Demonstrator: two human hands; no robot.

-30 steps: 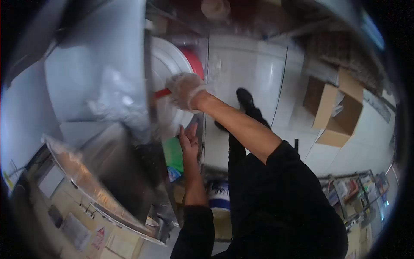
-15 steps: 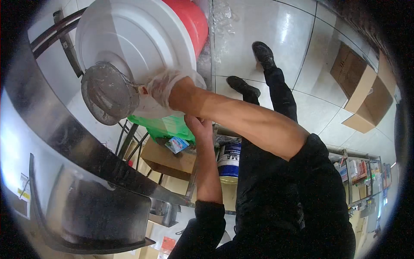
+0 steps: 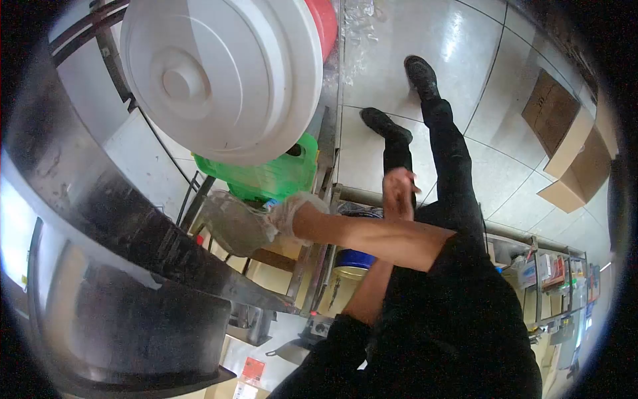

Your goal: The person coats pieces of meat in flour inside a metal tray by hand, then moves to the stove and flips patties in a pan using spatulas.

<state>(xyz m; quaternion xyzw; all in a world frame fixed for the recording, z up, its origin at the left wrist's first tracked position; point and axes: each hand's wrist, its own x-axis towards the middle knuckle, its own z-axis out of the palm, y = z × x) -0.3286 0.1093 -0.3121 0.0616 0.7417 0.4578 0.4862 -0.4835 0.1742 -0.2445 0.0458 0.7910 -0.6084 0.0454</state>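
My right hand (image 3: 296, 216), in a clear plastic glove, is closed at the handle end of a round mesh strainer (image 3: 232, 223). The strainer is blurred and sits below a green plastic crate (image 3: 276, 176). Its handle is mostly hidden by the glove. My bare left hand (image 3: 400, 188) is beyond my right forearm, near my legs; its fingers are loosely bent and apart, and nothing shows in them. A white round lid (image 3: 232, 86) with a central knob lies on a red tub (image 3: 324, 26); neither hand touches it.
A large metal bowl-like machine part (image 3: 133, 312) fills the lower left. A blue tin (image 3: 355, 259) stands partly behind my right forearm. An open cardboard box (image 3: 575, 163) lies on the tiled floor (image 3: 458, 66). Shelves with packets (image 3: 555, 269) are at the right.
My right hand has moved the strainer from over the white lid down to below the green crate. My left hand has moved right, away from the crate's edge, towards my legs.
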